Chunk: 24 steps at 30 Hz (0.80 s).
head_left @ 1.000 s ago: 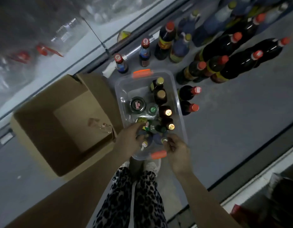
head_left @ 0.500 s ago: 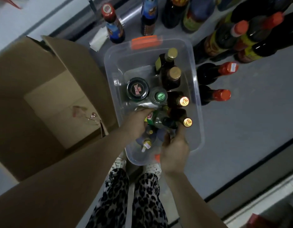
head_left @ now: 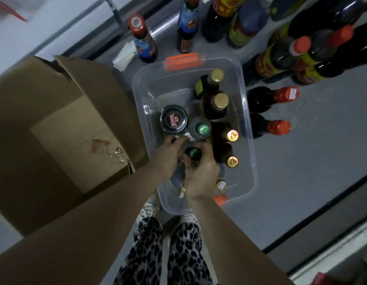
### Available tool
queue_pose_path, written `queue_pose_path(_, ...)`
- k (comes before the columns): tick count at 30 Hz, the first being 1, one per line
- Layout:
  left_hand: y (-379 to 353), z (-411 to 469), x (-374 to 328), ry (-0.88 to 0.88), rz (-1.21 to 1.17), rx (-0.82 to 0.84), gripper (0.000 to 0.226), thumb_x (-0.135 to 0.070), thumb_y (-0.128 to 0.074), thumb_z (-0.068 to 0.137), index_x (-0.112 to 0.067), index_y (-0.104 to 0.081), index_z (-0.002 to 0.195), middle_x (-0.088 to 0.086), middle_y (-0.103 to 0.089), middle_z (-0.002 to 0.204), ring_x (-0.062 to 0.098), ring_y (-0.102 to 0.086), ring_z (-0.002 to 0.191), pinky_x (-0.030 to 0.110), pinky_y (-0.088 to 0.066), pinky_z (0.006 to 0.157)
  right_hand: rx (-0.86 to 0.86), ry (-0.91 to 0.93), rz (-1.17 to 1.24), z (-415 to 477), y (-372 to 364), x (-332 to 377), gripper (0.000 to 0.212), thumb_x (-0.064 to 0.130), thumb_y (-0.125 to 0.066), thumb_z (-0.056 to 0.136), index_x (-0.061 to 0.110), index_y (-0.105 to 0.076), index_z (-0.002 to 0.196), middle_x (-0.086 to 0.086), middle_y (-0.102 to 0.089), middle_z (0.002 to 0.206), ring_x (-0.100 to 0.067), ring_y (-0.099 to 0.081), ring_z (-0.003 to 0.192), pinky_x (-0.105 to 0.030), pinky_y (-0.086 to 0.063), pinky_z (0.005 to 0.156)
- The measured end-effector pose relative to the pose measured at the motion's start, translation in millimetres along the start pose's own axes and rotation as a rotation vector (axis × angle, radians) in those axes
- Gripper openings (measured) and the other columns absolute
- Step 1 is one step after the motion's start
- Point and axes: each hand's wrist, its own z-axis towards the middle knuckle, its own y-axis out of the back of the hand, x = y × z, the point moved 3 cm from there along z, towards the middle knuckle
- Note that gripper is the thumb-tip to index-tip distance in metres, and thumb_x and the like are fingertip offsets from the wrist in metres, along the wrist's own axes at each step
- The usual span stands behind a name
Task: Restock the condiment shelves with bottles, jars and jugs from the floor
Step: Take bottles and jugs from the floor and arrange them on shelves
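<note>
A clear plastic bin [head_left: 247, 112] with orange clips sits on the floor and holds several bottles and a dark-lidded jar [head_left: 174, 119]. Both my hands reach into its near half. My left hand [head_left: 168, 155] and my right hand [head_left: 201, 173] both grip a green-capped bottle [head_left: 193, 154] between them. Another green-capped bottle [head_left: 201, 128] stands just behind it. Gold-capped dark bottles [head_left: 220, 100] line the bin's right side. A small bottle [head_left: 220, 185] shows below my right hand.
An open cardboard box [head_left: 61, 124] stands left of the bin. Dark sauce bottles with red caps [head_left: 269, 127] stand on the grey floor to the right and behind the bin. My feet are at the bin's near edge. A shelf edge runs along the lower right.
The camera has moved closer to the bin. Both hands have closed in together around a green-capped bottle and raised it upright among the others.
</note>
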Motion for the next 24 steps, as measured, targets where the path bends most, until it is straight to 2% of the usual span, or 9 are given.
queue_pose_path(4, 15, -13, -9, -0.082, -0.070, -0.004, 0.073, -0.009, -0.074, 0.082, -0.020, -0.042, 0.147, 0.008, -0.045, 0.144, 0.029, -0.049, 0.128, 0.032, -0.041, 0.101, 0.035, 0.094, 0.020, -5, 18, 11, 0.033, 0.001, -0.072, 0.087, 0.008, -0.057, 0.115, -0.006, -0.070, 0.101, -0.023, -0.067, 0.094, -0.040, -0.055, 0.083)
queue_pose_path(7, 37, -32, -22, -0.174, -0.133, 0.015, 0.077, -0.005, -0.080, 0.075, -0.015, -0.046, 0.144, 0.007, -0.053, 0.140, 0.024, -0.051, 0.127, 0.017, -0.035, 0.096, 0.071, 0.156, 0.089, -13, 47, 29, 0.035, 0.007, -0.074, 0.087, 0.013, -0.054, 0.115, 0.003, -0.066, 0.100, -0.009, -0.063, 0.091, -0.035, -0.055, 0.080)
queue_pose_path(11, 74, -63, -45, -0.238, -0.175, 0.023, 0.080, -0.013, -0.086, 0.071, -0.016, -0.048, 0.141, 0.006, -0.060, 0.131, 0.021, -0.056, 0.118, 0.021, -0.040, 0.090, 0.102, 0.109, 0.310, -22, 95, 65, 0.042, 0.023, -0.081, 0.083, 0.035, -0.051, 0.110, 0.011, -0.069, 0.101, -0.007, -0.068, 0.094, -0.027, -0.056, 0.078)
queue_pose_path(13, 94, -80, -62, -0.241, -0.191, 0.023, 0.085, -0.017, -0.088, 0.069, -0.015, -0.045, 0.142, 0.002, -0.059, 0.130, 0.018, -0.055, 0.116, 0.022, -0.043, 0.092, 0.100, 0.099, 0.444, -25, 116, 91, 0.042, 0.023, -0.084, 0.080, 0.034, -0.053, 0.106, 0.008, -0.070, 0.101, -0.011, -0.069, 0.098, -0.025, -0.056, 0.080)
queue_pose_path(15, 116, -101, -80, -0.244, -0.266, 0.006, 0.081, -0.019, -0.089, 0.068, -0.020, -0.045, 0.136, -0.012, -0.059, 0.119, 0.009, -0.056, 0.108, 0.009, -0.042, 0.082, 0.111, 0.110, 0.519, -29, 137, 123, 0.040, 0.022, -0.084, 0.077, 0.032, -0.055, 0.102, 0.001, -0.070, 0.100, -0.016, -0.069, 0.099, -0.027, -0.056, 0.081)
queue_pose_path(16, 129, -112, -91, -0.248, -0.295, -0.008, 0.077, -0.021, -0.089, 0.068, -0.022, -0.045, 0.131, -0.016, -0.059, 0.113, 0.007, -0.058, 0.104, 0.007, -0.042, 0.078, 0.125, 0.127, 0.539, -32, 148, 141, 0.037, 0.022, -0.083, 0.076, 0.032, -0.056, 0.101, -0.001, -0.071, 0.099, -0.017, -0.069, 0.097, -0.028, -0.056, 0.081)
queue_pose_path(19, 169, -148, -122, -0.261, -0.323, -0.049, 0.080, -0.025, -0.089, 0.067, -0.020, -0.043, 0.132, -0.009, -0.061, 0.117, 0.009, -0.060, 0.109, 0.024, -0.049, 0.082, 0.188, 0.205, 0.551, -43, 183, 191, 0.030, 0.014, -0.079, 0.084, 0.028, -0.059, 0.100, -0.004, -0.071, 0.096, -0.019, -0.070, 0.093, -0.031, -0.056, 0.079)
queue_pose_path(22, 211, -189, -153, -0.294, -0.416, -0.063, 0.069, -0.020, -0.088, 0.070, -0.034, -0.045, 0.122, -0.019, -0.062, 0.113, -0.014, -0.057, 0.101, 0.011, -0.045, 0.080, 0.222, 0.262, 0.553, -55, 222, 237, 0.023, 0.016, -0.077, 0.086, 0.023, -0.060, 0.099, 0.000, -0.071, 0.088, -0.017, -0.069, 0.085, -0.032, -0.054, 0.075)
queue_pose_path(24, 236, -219, -171, -0.303, -0.523, -0.050, 0.061, -0.010, -0.084, 0.075, -0.036, -0.050, 0.118, -0.014, -0.066, 0.114, -0.006, -0.062, 0.106, 0.015, -0.047, 0.090, 0.241, 0.307, 0.541, -67, 248, 268, 0.023, 0.020, -0.077, 0.085, 0.020, -0.060, 0.101, 0.001, -0.070, 0.087, -0.017, -0.069, 0.084, -0.033, -0.054, 0.076)
